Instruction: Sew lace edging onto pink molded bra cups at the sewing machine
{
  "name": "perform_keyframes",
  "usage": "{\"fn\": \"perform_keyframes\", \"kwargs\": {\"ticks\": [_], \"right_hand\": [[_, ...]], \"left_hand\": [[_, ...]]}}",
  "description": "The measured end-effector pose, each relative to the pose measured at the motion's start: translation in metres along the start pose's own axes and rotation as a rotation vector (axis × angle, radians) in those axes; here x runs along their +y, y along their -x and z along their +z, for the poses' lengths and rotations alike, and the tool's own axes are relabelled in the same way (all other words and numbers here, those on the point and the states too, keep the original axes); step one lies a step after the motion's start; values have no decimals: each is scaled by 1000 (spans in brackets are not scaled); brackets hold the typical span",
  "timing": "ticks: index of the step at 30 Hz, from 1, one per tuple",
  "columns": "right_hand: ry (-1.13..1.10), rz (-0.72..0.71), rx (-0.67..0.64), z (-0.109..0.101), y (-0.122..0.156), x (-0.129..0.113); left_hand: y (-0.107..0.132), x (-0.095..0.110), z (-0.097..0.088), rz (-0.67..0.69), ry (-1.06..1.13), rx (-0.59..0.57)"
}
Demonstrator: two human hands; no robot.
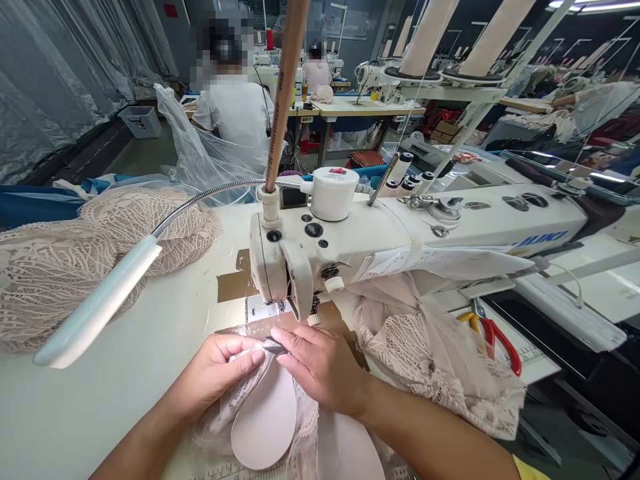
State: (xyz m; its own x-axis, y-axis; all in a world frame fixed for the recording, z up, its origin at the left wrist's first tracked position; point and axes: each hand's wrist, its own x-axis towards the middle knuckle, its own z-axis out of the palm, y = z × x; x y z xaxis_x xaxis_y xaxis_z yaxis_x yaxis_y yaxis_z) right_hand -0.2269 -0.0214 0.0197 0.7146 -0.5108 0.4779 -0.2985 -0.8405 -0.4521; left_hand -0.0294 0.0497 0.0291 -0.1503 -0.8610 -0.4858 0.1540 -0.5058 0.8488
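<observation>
My left hand (220,373) is closed, its thumb and forefinger pinching the top edge of a pale pink lace garment (243,393) with smooth moulded cups. One bra cup (265,420) hangs below my fingers, and a second cup (345,450) lies under my right forearm. Curled at the same edge, my right hand (320,367) holds a small dark pointed tool (274,347); most of it is hidden, so its kind is unclear. Both hands are just in front of the white sewing machine's needle area (281,307).
A lamp (100,303) on a bendable neck shines from the left, above bundled beige lace (145,220). More lace (400,340) lies right of the machine head, beside red-and-yellow-handled scissors (500,343). Thread cones (427,37) stand overhead. A person (233,113) sits ahead.
</observation>
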Motion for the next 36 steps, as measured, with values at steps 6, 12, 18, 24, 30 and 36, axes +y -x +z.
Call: {"fn": "perform_keyframes", "kwargs": {"ticks": [6,12,18,24,30,36], "right_hand": [[41,-23,13,-1,0,-2],[83,-101,32,2,3,2],[-4,-123,11,3,5,4],[-316,273,-50,1,3,4],[-498,348,-140,5,3,4],[-381,222,-42,-2,2,1]], "left_hand": [[2,5,5,9,99,-63],[0,1,4,16,154,-114],[-2,-4,1,10,133,-82],[-4,-6,-2,46,40,-10],[-4,-2,-1,157,-176,2],[-5,-3,3,101,-159,28]]}}
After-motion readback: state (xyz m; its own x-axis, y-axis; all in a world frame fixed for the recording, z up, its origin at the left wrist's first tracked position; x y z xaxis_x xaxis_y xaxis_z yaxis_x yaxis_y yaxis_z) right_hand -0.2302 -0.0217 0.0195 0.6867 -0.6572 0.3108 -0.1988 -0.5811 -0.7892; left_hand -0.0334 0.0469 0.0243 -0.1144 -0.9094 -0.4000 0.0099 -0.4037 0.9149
